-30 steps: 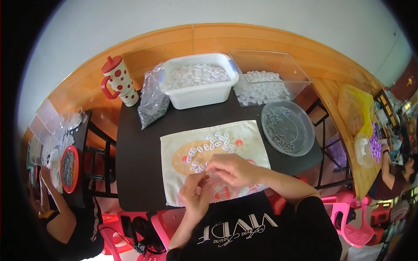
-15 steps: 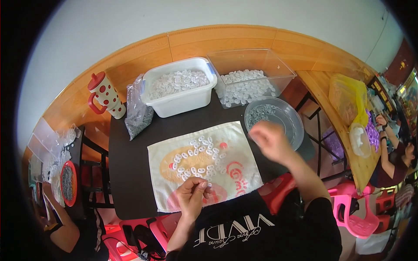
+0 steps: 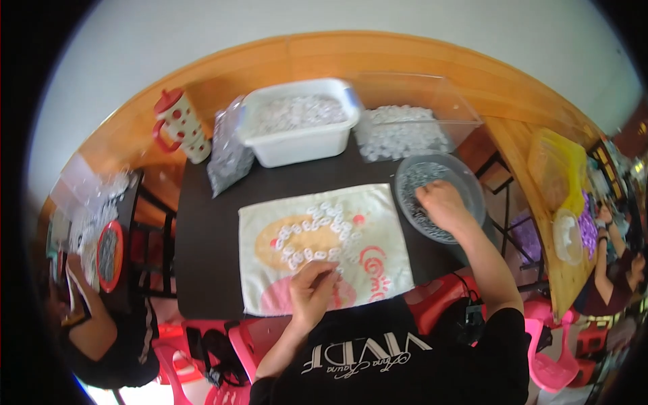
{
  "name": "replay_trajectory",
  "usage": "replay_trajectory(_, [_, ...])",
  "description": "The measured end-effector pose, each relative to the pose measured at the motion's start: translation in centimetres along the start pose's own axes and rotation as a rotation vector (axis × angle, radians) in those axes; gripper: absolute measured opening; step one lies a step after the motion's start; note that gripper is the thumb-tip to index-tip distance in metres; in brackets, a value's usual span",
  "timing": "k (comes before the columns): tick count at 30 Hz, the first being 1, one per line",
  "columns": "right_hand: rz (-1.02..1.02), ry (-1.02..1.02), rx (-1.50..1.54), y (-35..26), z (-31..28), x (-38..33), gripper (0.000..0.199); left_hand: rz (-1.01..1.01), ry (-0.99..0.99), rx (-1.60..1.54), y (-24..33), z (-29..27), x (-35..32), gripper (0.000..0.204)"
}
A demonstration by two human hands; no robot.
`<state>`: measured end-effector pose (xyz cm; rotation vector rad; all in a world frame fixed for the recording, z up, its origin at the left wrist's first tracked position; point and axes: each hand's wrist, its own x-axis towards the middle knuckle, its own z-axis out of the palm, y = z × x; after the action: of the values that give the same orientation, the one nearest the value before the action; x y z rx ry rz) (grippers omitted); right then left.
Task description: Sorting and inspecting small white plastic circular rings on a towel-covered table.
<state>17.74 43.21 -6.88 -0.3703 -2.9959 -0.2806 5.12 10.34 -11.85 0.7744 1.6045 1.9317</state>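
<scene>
My left hand (image 3: 312, 293) is over the near edge of a pale printed cloth (image 3: 398, 253), thumb and fingers pinched on a small white plastic piece that is mostly hidden. Just beyond it, several white oval pieces (image 3: 312, 254) with small holes lie in a loose ring on the cloth. My right hand (image 3: 442, 202) reaches down into a round clear bowl (image 3: 474, 202) of small grey metal pieces (image 3: 420, 174). Its fingers are drawn together among them; blur hides what is between the fingertips.
Behind the cloth stand a white tub (image 3: 304, 147) of white pieces and a clear bin (image 3: 466, 118) with more. A grey-filled plastic bag (image 3: 229, 158) and a red-dotted tumbler (image 3: 185, 128) are at the far left. People work at both sides.
My right hand has moved down into the bowl from above its near rim. My left hand stays pinched over the cloth. The whole view has shifted slightly.
</scene>
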Motion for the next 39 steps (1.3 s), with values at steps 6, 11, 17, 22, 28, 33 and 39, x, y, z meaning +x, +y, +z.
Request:
replay_trajectory(6, [0.062, 0.211, 0.614, -2.8, -2.8, -0.5, 0.018, -0.007, -0.035, -0.115, -0.3, 0.0, -0.1, 0.025])
replay_trajectory(11, [-0.126, 0.11, 1.379, -12.6, -4.0, 0.3, 0.011, -0.012, -0.027, -0.107, -0.6, -0.3, -0.3, 0.033])
replay_trajectory(17, [-0.222, 0.073, 1.404, -16.1, -3.1, 1.2, 0.009, 0.081, -0.065, -0.131, -0.5, -0.2, 0.0, 0.049])
replay_trajectory(22, [-0.202, 0.008, 1.338, -16.6, -3.5, 1.3, 0.009, 0.093, -0.09, -0.156, -0.2, -0.4, -0.1, 0.052])
replay_trajectory(28, [-0.224, 0.017, 1.25, -17.1, -4.1, 1.4, 0.007, 0.078, -0.099, -0.179, -0.2, -0.6, -0.1, 0.05])
replay_trajectory(33, [-0.251, 0.016, 1.201, -17.2, -3.7, 1.5, 0.009, 0.077, -0.088, -0.196, 0.1, -0.5, -0.2, 0.05])
replay_trajectory(39, [-0.19, -0.044, 1.234, -17.1, -4.0, 1.1, 0.007, 0.072, -0.083, -0.195, 0.1, -0.5, -0.3, 0.047])
